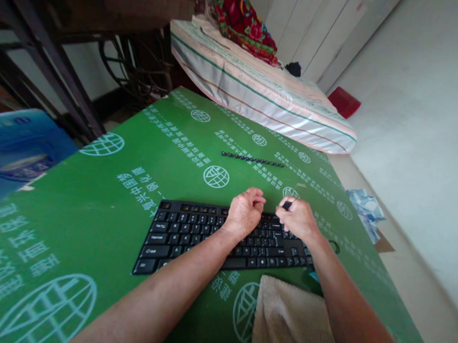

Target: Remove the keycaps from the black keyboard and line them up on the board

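The right hand [298,218] pinches a small black plastic keycap [287,205] above the far right edge of the flat black plastic keyboard [193,237]. The left hand [245,212] is curled nearly closed; its contents cannot be determined. The keycap is probably light, rigid and slippery: grip opposite side walls.

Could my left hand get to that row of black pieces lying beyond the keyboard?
Probably yes. The left hand sits curled over the keyboard, and only bare green board lies between it and the row of black pieces; nothing blocks the way.
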